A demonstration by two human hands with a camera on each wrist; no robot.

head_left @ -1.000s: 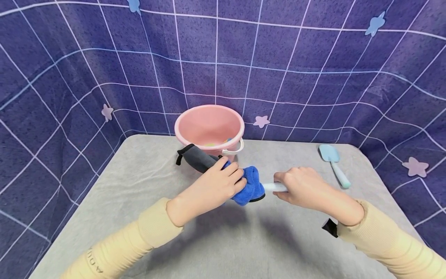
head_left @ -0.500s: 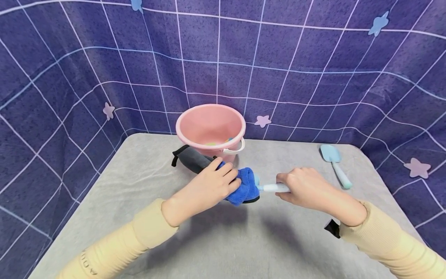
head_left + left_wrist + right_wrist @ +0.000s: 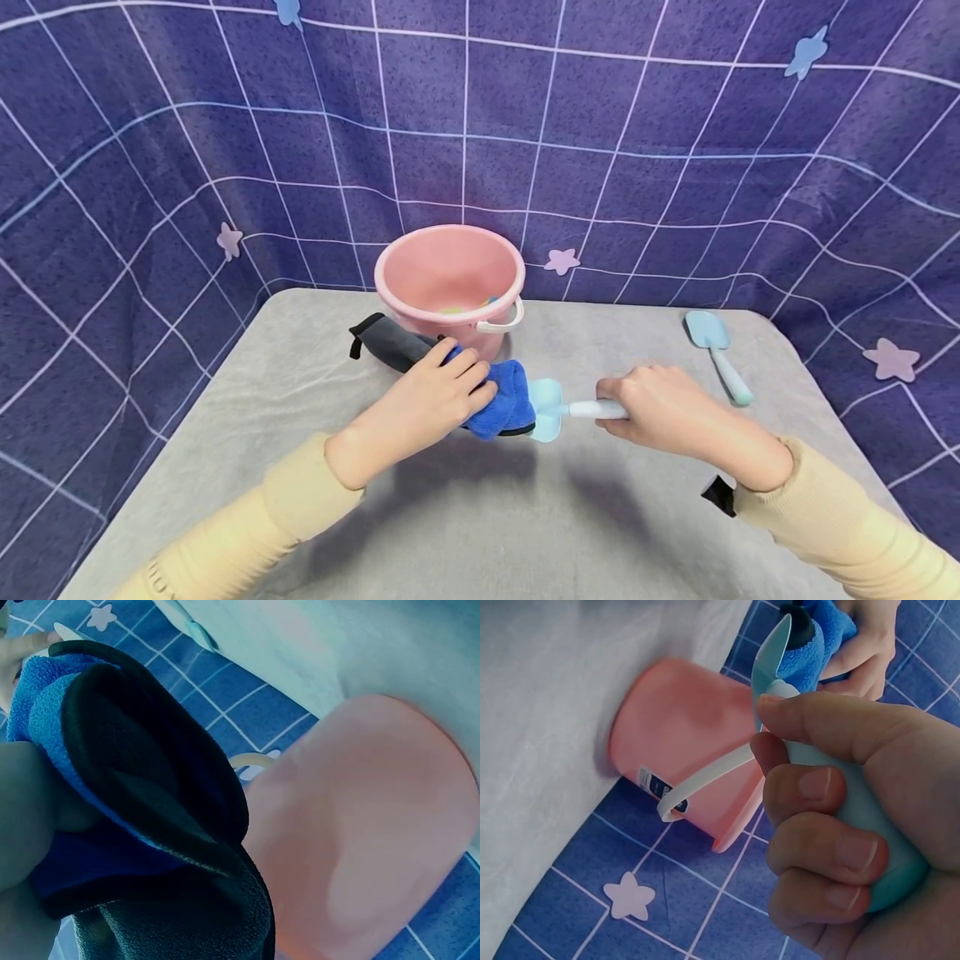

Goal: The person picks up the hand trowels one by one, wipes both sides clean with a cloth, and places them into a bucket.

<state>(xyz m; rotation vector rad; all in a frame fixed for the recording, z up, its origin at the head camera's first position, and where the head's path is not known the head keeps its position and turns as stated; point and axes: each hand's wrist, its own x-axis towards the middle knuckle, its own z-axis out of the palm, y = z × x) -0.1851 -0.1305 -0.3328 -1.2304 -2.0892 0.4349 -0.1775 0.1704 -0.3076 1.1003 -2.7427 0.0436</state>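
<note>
My left hand (image 3: 431, 396) grips a blue and dark grey cloth (image 3: 512, 398) with black edging, above the table in front of the bucket. In the left wrist view the folded cloth (image 3: 142, 765) fills much of the picture. To the right, my right hand (image 3: 660, 410) holds a light-blue toy shovel (image 3: 547, 408) by its pale handle. In the right wrist view its fingers (image 3: 829, 855) curl round the handle. The shovel's head points left at the cloth's blue end; the cloth hides part of it.
A pink bucket (image 3: 450, 262) with a white handle stands behind the cloth, small coloured things inside. Another light-blue shovel (image 3: 708, 331) lies at the right on the grey-covered table (image 3: 315, 367). A purple-blue gridded curtain (image 3: 525, 100) surrounds the table. A black piece (image 3: 720, 495) shows beside the right cuff.
My left hand has moved left with the cloth, uncovering much of the shovel's head, which was hidden before. The right hand has stayed nearly in place.
</note>
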